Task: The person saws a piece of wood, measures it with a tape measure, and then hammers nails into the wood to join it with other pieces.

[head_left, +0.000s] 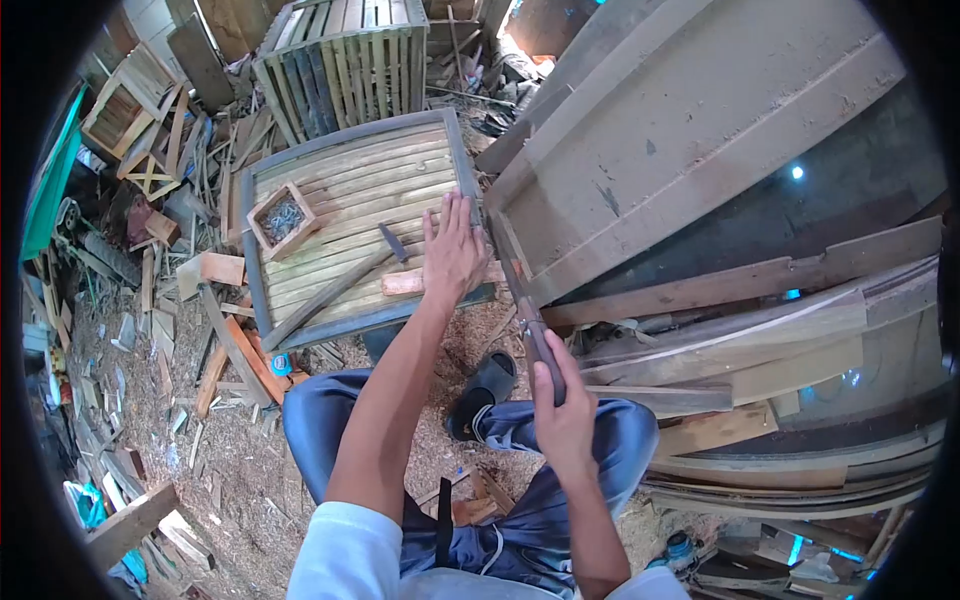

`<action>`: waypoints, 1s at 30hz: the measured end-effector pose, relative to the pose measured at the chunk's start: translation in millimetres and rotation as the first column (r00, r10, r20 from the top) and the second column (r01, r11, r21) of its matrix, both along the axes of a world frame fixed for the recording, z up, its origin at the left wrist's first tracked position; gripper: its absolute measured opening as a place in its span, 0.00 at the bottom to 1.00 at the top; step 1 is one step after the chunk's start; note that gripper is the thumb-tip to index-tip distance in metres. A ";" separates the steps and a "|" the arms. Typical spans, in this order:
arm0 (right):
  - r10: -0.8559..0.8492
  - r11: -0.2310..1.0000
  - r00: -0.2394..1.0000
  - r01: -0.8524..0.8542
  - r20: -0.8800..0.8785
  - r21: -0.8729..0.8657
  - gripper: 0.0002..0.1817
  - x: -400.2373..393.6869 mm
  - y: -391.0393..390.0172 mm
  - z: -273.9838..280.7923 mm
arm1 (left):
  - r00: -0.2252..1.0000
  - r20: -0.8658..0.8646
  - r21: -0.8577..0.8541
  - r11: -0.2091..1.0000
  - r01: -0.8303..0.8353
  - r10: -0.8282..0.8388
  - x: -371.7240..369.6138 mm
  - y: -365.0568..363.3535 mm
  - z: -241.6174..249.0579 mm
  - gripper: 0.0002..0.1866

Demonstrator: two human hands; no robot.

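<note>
A slatted wooden panel point(350, 185) with a grey frame lies in front of me. My left hand point(455, 255) presses flat on a short reddish wood piece point(402, 283) near the panel's right edge, fingers stretched forward. My right hand point(565, 410) is wrapped round the dark handle of a handsaw point(527, 310), whose blade reaches up beside the right end of the wood piece. A hammer point(340, 290) rests on the slats, its head left of my left hand. Farther left on the panel sits a small wooden box point(283, 220) holding nails.
A slatted crate point(345, 75) stands behind the panel. Large boards point(680, 130) lean at the right, with stacked planks point(720, 350) below. Wood scraps and a blue tape measure point(281, 364) lie at the left. A sandal point(483, 393) is on the sawdust-covered ground.
</note>
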State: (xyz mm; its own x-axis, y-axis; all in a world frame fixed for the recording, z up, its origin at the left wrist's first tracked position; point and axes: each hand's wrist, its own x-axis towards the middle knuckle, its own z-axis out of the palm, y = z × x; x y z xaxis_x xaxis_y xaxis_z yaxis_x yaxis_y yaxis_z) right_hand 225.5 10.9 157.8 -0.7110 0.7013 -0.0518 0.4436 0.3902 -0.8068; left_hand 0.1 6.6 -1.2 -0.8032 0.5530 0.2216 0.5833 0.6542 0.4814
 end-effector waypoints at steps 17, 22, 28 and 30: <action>-0.009 0.999 0.996 0.004 -0.094 -0.052 0.21 -5.0 22.1 -7.2 | 0.997 -0.063 0.018 0.999 0.034 -0.033 -7.3 -2.9 -0.5 0.25; -0.029 0.999 0.980 0.037 -0.195 0.039 0.21 17.3 4.8 -35.1 | 0.998 -0.059 0.057 0.998 0.030 -0.027 -3.6 -6.3 -2.0 0.27; -0.226 0.974 0.968 0.221 -0.112 -0.050 0.16 40.6 -34.8 -91.6 | 0.997 -0.067 0.017 0.999 0.029 -0.028 0.5 -13.5 -3.5 0.26; -0.183 0.983 0.982 0.182 -0.054 -0.032 0.16 40.3 -35.7 -95.3 | 0.998 -0.054 -0.012 1.000 0.029 -0.030 -0.5 -6.8 -1.2 0.27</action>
State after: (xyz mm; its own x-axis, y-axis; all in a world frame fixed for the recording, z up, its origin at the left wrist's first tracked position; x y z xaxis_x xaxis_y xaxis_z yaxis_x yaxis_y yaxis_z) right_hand 265.8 -24.7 62.4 -0.5734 0.8186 -0.0351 0.4586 0.2851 -0.8417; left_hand -0.4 -0.2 -2.4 -0.7736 0.5788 0.2579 0.6273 0.6419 0.4409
